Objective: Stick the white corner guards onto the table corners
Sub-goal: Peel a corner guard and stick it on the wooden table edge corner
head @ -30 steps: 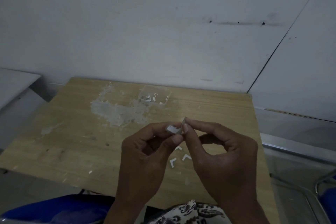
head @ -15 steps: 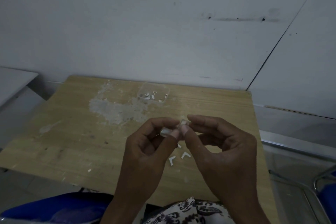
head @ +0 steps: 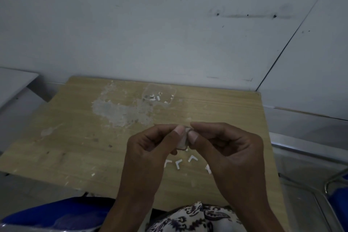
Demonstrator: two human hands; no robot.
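Above the wooden table (head: 216, 111), my left hand (head: 148, 149) and my right hand (head: 226, 149) meet at the fingertips. Together they pinch one small white corner guard (head: 183, 140) between thumbs and forefingers. On the table just below the hands lie several white L-shaped pieces (head: 178, 164), one partly hidden by my right hand. A clear plastic box (head: 160, 92) with more white pieces stands near the table's far edge.
A grey worn patch (head: 120, 111) marks the table's middle left. The table backs against a white wall (head: 169, 24). A blue seat (head: 47, 214) shows at the lower left, a metal-framed chair (head: 335, 182) at the right, and another white surface (head: 13, 83) at the far left.
The guard has turned in my fingers and now hangs lower between the two thumbs. Both hands stay close together over the table.
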